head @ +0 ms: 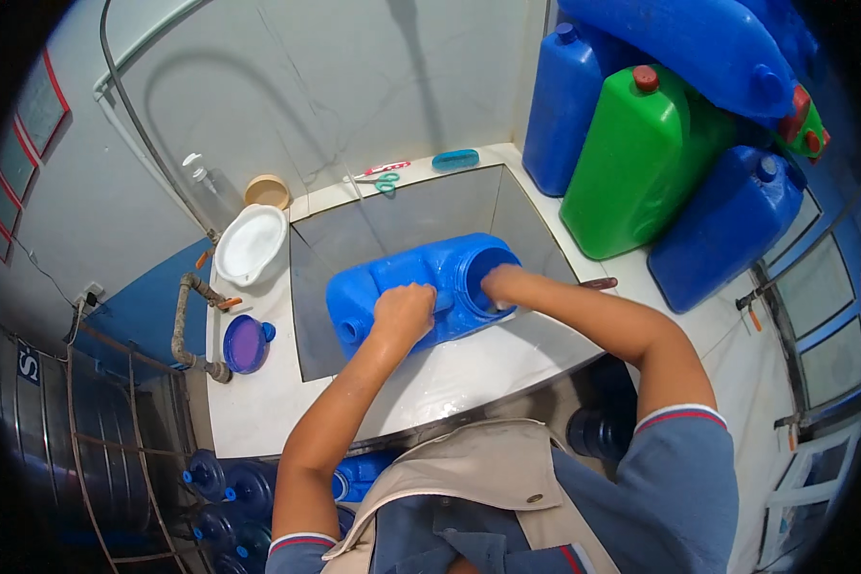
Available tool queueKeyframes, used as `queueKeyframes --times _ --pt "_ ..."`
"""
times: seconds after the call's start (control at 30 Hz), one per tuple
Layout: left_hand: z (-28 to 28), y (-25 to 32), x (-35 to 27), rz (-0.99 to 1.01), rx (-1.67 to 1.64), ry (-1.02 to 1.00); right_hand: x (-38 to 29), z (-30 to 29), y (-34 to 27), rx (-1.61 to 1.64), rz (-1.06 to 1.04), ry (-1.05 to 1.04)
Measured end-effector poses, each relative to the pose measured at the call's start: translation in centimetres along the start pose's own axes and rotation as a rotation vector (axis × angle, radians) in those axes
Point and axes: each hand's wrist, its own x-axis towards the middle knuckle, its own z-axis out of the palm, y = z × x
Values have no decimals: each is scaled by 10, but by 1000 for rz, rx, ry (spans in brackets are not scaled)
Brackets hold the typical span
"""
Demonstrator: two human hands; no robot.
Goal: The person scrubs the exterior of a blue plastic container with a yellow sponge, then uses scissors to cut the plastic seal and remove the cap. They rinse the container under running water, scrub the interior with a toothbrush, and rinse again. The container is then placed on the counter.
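Note:
A blue plastic water jug (409,267) lies on its side over the sink basin (430,215), its wide round mouth facing right and its small spout (350,331) at the left end. My left hand (406,310) is closed around the jug's handle (443,301). Through the wide mouth (479,267) reaches my right hand (501,285); its fingers are partly hidden inside, and whether they hold anything does not show. Water wets the white counter edge (445,387) in front of the jug. To the left lies a blue screw lid (245,344) with a purplish inside.
A white basin (251,245), clear pump bottle (215,190) and tan lid (267,192) stand back left. Green-handled scissors (386,182) and a teal brush (455,160) lie along the rear ledge. Blue jugs (725,229) and a green jug (620,165) crowd the right. Pipes (184,316) edge the left.

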Motion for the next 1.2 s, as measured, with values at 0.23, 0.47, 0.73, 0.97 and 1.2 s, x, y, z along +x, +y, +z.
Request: queueKeyframes --times 0.23,0.47,0.73,0.97,1.2 --pt "8 -42 -6 -139 -87 89 -8 -77 15 351 -46 489" --pt "45 -80 -1 -433 -285 220 128 -217 -73 563 -421 851" --pt "54 -111 30 -671 -573 166 283 -263 -113 695 -463 707" --pt "96 -146 36 -920 -1063 292 237 -216 -1 1471 -239 157" --pt "86 -140 22 -1031 -1405 375 236 -223 4 1413 -111 124"
